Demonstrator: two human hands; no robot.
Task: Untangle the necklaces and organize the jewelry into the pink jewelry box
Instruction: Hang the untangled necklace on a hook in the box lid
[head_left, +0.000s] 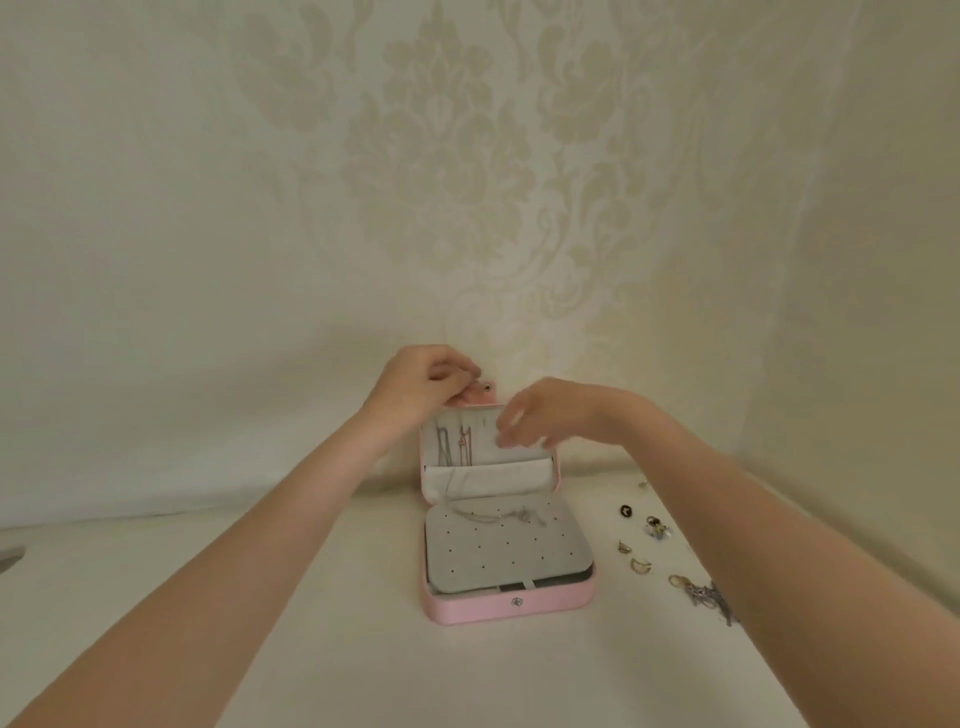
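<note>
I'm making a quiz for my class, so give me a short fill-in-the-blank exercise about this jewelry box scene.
1. The jewelry box is colored ____.
2. The box's lid stands ____.
3. The loose rings lie on the table to the ____ of the box.
4. The left hand grips the lid's ____ edge.

Missing words: pink; open; right; top
</note>
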